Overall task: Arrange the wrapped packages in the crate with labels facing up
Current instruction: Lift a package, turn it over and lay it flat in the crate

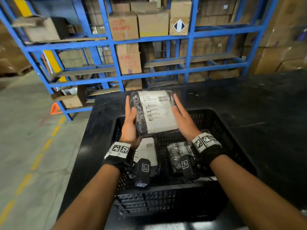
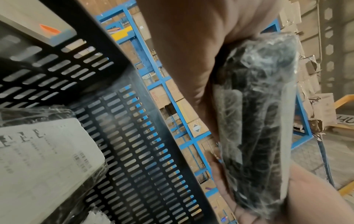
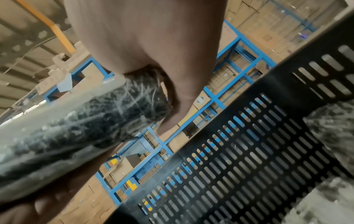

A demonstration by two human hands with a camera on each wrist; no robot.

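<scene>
Package held over the crate, label up

At frame centre, the left hand and right hand hold a wrapped package by its sides, white label facing up, above the black crate on the dark surface. Two more packages lie in the crate below: one label up, one showing dark wrap. Blue shelving with cartons fills the upper frame.

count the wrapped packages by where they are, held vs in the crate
Black plastic-wrapped package with white label held between left hand and right hand: 1
Wrapped packages lying in the black slotted plastic crate: 2
Total: 3
</scene>
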